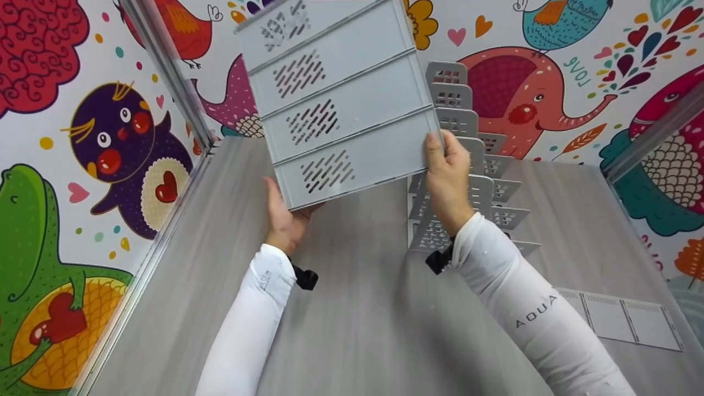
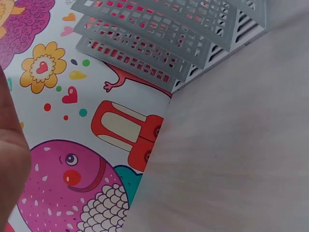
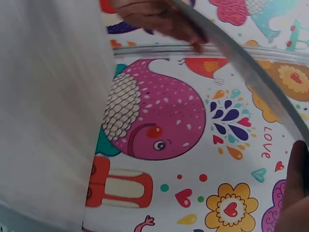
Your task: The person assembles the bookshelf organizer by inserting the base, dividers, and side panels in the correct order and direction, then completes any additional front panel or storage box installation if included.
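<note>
Both hands hold up a flat grey panel (image 1: 379,88), tilted, with raised ribs splitting it into several sections, each with a patch of slanted slots. My left hand (image 1: 283,220) supports its lower left corner, thumb along the edge and fingers partly hidden behind. On the right edge, my right hand (image 1: 451,176) grips with its thumb on the front face. The right wrist view catches the panel edge-on as a thin curved strip (image 3: 251,67), the left hand (image 3: 159,19) at its far end. Only part of the left hand (image 2: 9,159) shows in the left wrist view.
Behind the right hand stands a grey rack (image 1: 503,190) of several perforated dividers, also in the left wrist view. Another flat sectioned panel (image 1: 657,324) lies at the right of the wood-grain table (image 1: 352,308). Cartoon-printed walls (image 1: 33,137) with metal frame bars surround it.
</note>
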`<state>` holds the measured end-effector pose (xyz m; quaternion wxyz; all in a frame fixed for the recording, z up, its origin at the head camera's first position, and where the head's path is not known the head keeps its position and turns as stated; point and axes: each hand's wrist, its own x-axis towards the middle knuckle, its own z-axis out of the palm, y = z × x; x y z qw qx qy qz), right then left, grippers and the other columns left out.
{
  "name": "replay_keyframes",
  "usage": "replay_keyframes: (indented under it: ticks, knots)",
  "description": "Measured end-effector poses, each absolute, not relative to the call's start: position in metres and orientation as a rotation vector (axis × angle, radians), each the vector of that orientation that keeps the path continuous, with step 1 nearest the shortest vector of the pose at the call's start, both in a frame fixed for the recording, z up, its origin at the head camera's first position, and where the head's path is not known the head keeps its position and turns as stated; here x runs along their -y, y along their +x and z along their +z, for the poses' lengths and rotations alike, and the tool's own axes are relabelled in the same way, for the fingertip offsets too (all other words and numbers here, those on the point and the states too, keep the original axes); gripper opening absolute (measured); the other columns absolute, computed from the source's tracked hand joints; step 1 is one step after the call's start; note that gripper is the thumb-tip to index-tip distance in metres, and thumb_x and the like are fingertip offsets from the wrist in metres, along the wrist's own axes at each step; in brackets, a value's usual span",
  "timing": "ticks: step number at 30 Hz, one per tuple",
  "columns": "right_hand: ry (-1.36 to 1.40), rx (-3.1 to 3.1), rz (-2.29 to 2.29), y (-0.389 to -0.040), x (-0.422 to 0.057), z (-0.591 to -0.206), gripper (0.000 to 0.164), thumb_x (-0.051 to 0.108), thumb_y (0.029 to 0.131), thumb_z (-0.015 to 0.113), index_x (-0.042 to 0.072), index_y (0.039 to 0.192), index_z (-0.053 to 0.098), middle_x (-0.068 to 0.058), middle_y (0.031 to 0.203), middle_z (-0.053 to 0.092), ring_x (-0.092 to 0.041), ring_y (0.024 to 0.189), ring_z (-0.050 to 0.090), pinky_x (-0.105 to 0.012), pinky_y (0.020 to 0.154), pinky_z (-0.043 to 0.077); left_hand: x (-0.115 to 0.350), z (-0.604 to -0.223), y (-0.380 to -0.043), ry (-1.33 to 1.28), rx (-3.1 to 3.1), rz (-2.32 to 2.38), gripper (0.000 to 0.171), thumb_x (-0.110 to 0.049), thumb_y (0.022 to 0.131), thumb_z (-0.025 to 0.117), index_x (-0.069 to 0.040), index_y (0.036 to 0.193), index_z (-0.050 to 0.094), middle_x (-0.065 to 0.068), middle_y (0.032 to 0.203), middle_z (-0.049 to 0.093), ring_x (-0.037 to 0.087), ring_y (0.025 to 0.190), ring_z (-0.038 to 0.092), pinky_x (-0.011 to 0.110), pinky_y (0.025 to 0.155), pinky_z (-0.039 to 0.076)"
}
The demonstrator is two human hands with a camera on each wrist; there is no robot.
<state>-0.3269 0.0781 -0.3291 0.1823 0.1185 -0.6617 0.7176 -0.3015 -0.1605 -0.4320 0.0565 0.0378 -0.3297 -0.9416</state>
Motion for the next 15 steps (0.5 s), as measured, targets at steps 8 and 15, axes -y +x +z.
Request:
replay_keyframes:
  ticks: [8,15]
  knots:
    - [0.525,1.929,2.364,-0.316,-0.093,-0.354,0.047,0.031,0.104,0.028,0.001,0.113,0.061,0.006,0.089,0.069,-0.006,0.082,0.067,-0.024,0.078,0.054,0.185,-0.434,-0.29,0.041,0.841,-2.897,0.061,-0.058,0.094,0.02,-0.021,0.11,0.066,-0.001,0.102,0.074,0.014,0.094,0.07,0.026,0.082,0.053]
    - [0.697,2.209,2.269,-0.307,-0.115,-0.383,0.081,0.062,0.095,0.019,-0.002,0.136,0.048,-0.018,0.12,0.066,-0.028,0.1,0.07,-0.034,0.085,0.056,0.203,-0.46,-0.28,0.14,0.788,-2.851,0.045,-0.046,0.097,0.032,-0.021,0.11,0.067,0.003,0.102,0.074,0.017,0.091,0.071,0.031,0.078,0.056]
